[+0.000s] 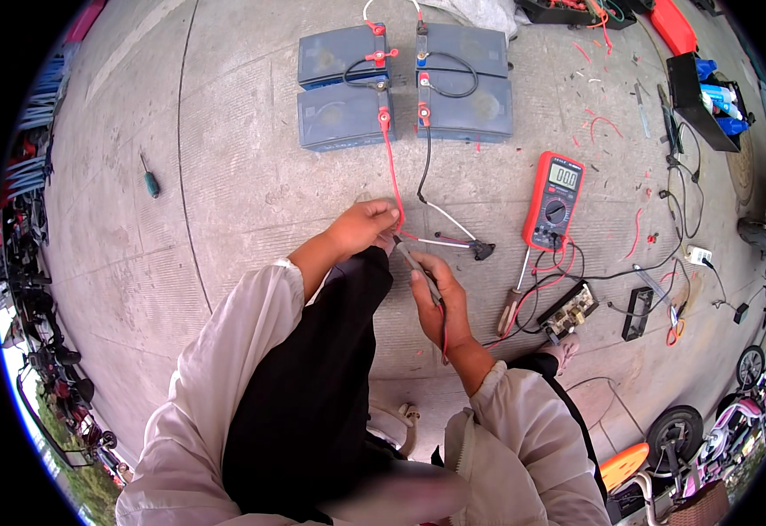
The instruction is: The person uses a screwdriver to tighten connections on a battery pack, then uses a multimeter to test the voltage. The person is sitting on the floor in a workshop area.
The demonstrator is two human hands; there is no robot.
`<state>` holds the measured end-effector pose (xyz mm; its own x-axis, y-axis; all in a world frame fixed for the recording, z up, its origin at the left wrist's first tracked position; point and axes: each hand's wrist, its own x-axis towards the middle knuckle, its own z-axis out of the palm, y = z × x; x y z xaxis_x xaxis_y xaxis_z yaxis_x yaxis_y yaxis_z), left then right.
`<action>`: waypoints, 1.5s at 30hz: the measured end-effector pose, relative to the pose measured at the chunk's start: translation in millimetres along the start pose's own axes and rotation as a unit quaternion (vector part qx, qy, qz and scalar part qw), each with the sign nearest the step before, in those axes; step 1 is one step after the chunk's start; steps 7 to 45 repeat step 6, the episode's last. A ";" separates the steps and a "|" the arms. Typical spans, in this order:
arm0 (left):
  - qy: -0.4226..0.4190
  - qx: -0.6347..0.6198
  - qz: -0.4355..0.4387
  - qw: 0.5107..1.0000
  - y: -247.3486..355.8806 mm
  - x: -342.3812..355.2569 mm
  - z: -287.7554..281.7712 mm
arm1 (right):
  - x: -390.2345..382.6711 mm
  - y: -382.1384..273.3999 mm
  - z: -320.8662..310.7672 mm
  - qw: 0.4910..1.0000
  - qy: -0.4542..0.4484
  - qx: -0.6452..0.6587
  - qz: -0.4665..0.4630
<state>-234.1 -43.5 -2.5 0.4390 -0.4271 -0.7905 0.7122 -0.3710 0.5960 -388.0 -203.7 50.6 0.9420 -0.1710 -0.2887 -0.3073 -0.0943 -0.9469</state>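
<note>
My left hand (365,226) is closed, thumb and fingertips pinching the red wire (393,180) that runs down from the left-hand batteries (345,114). My right hand (443,302) grips a slim grey pen-shaped tool (420,269), its tip close to the left fingertips. Red and black leads trail below that hand; I cannot tell what kind of tool it is. From the right-hand batteries (464,107) a black wire (425,162) joins a white wire leading to a small black connector (483,251). A second white wire reaches from the connector toward my left fingers.
A red multimeter (555,202) lies on the concrete floor, with a screwdriver (513,307) and an open circuit board (569,311) below it. A green-handled screwdriver (150,181) lies left. Cables, wire scraps and a black box (697,110) of bottles are at right.
</note>
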 end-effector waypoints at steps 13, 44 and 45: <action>-0.009 -0.064 -0.055 0.996 -2.7 -3.7 -2.0 | -0.3 3.4 1.3 1.000 -0.002 0.014 0.021; -0.009 -0.064 -0.055 0.996 -2.7 -3.7 -2.0 | -0.3 3.4 1.3 1.000 -0.002 0.014 0.021; -0.009 -0.064 -0.055 0.996 -2.7 -3.7 -2.0 | -0.3 3.4 1.3 1.000 -0.002 0.014 0.021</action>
